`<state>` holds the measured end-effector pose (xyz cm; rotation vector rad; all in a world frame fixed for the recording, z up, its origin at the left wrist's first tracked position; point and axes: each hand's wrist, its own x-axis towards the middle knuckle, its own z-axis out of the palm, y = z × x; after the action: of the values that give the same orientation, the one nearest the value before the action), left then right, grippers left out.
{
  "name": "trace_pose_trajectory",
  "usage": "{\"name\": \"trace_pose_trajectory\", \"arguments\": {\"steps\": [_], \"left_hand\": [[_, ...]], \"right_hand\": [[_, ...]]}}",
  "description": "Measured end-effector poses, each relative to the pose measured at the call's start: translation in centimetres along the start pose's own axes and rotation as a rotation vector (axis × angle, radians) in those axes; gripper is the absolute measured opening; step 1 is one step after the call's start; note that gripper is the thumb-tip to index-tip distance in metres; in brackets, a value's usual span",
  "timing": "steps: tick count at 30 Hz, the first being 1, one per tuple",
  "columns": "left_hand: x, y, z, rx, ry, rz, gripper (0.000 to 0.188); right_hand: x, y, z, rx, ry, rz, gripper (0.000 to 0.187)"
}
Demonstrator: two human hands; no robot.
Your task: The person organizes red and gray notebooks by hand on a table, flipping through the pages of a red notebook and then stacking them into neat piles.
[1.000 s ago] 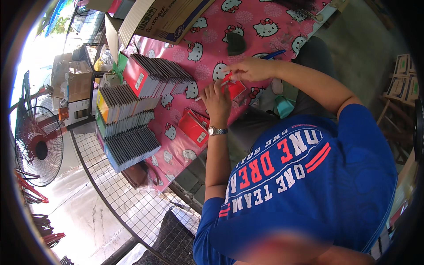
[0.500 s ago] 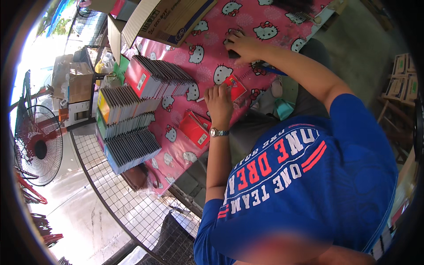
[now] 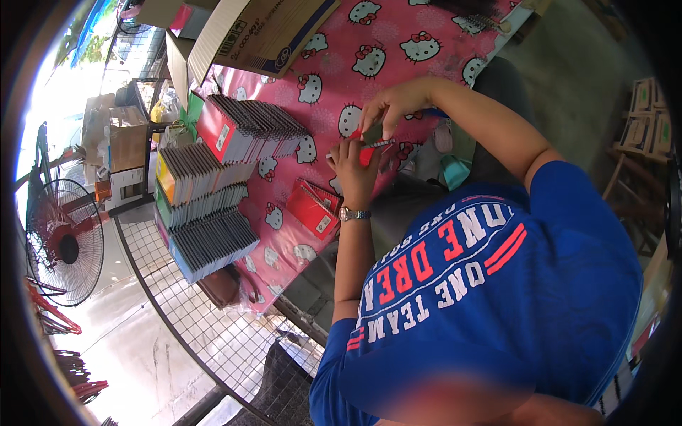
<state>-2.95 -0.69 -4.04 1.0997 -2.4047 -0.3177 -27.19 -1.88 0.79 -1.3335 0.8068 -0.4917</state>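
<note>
My left hand (image 3: 353,169), with a metal watch at its wrist, is closed on a small red spiral notebook (image 3: 367,155) above the pink table. My right hand (image 3: 399,105) comes in from the right with fingers bent down to the same notebook's far side. Its fingertips appear to grip the edge there, though the exact contact is partly hidden. Between my left forearm and the stacks, more red notebooks (image 3: 310,207) lie overlapped on the tablecloth.
Left on the table (image 3: 327,113) stand rows of spiral notebooks: red (image 3: 252,128), yellow-fronted (image 3: 202,169) and blue-fronted (image 3: 213,243). A cardboard box (image 3: 273,35) sits at the far side. A wire mesh panel (image 3: 185,326) and a fan (image 3: 65,245) are beyond the left edge.
My right hand has come back from farther across the table to the notebook in my left hand. The notebook is now tilted up, with its spiral edge showing.
</note>
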Motion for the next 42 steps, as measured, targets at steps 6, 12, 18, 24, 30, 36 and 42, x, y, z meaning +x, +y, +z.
{"name": "trace_pose_trajectory", "arguments": {"steps": [6, 12, 18, 24, 30, 36, 42], "left_hand": [[0.5, 0.2, 0.1, 0.031, 0.021, 0.025, 0.042], [0.6, 0.5, -0.3, 0.003, 0.012, -0.017, 0.043], [1.0, -1.6, -1.7, -0.092, 0.037, -0.062, 0.038], [1.1, -2.9, -1.8, -0.252, -0.013, -0.073, 0.034], [0.9, -3.3, -1.3, -0.311, -0.031, -0.113, 0.03], [0.7, -3.0, -0.8, -0.436, -0.032, -0.18, 0.026], [-0.8, -1.9, -0.1, -0.819, 0.256, -0.402, 0.013]], "right_hand": [[0.3, 1.1, -0.5, -0.033, -0.015, -0.078, 0.046], [-0.4, -0.5, -0.1, -0.035, -0.012, -0.047, 0.047], [1.7, 0.2, -0.5, 0.056, -0.033, -0.161, 0.047], [3.4, 1.2, -0.9, 0.251, -0.163, -0.188, 0.047], [3.8, 0.7, -0.2, 0.257, -0.176, -0.237, 0.04], [3.1, 3.1, -3.9, -0.96, 0.845, -0.098, 0.039], [-1.7, 10.1, -5.4, -1.283, 0.979, -0.132, 0.043]]}}
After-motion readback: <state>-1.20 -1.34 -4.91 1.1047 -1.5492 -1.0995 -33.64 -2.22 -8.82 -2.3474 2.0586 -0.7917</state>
